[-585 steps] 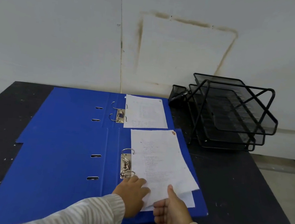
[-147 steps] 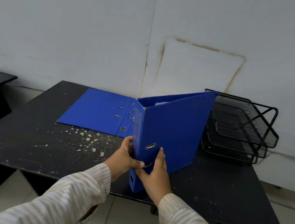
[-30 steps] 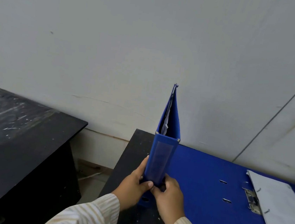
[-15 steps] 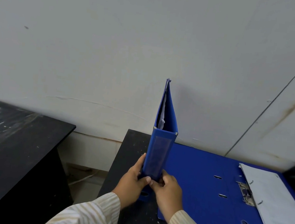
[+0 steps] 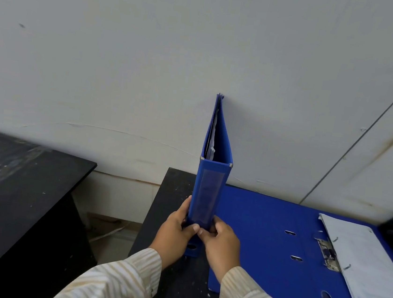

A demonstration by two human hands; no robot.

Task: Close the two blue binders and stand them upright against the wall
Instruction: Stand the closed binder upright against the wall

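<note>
While both hands, left hand (image 5: 176, 230) and right hand (image 5: 220, 243), grasp its spine low down, the closed binder (image 5: 212, 175) stands upright against the wall (image 5: 150, 70); the second binder (image 5: 277, 244) lies open on the table (image 5: 167, 206), not yet closed or stood up

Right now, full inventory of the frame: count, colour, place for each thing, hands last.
Closed blue lever-arch binder: 1, blue, standing upright at the near table's left end, spine toward the camera, far edge at the wall.
Open blue lever-arch binder: 1, blue, lying flat to the right of the upright one.
White paper sheets: 1 stack, white, on the open binder's right half beside the metal rings.
Black tabletop: 1, black, speckled, under both binders.
Second black table: 1, black, to the left across a gap.
Wall: 1, off-white, behind everything.
Left hand: 1, striped beige sleeve, gripping the spine's lower left.
Right hand: 1, same sleeve, gripping the lower right.
</note>
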